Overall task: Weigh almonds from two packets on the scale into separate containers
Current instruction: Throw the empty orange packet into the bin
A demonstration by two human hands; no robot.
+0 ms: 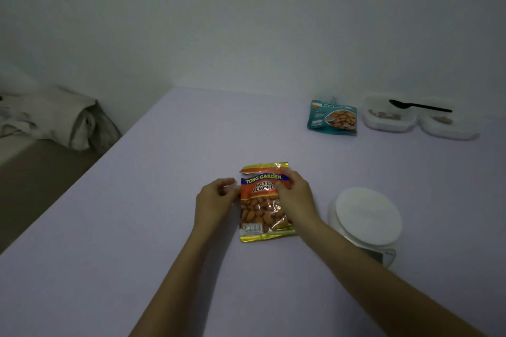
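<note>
Mid-desk: torn orange almond packet (262, 205), L edge pinched by left hand (216, 200), R edge by right hand (297, 197). Scale (367, 216) just R. Prob. pre-pour; next: fetch 1 container (383, 126), far-R corner.

Orange almond packet (262, 200): torn top, flat, near centre. Teal packet (332, 117): far right, beside containers (383, 126). White scale (367, 219): near right.

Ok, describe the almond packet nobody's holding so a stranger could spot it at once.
Look to the far right of the lilac table, near the wall. Left of two clear containers bridged by a black spoon sits the teal packet. The orange packet lies nearer, beside the white scale.
</note>
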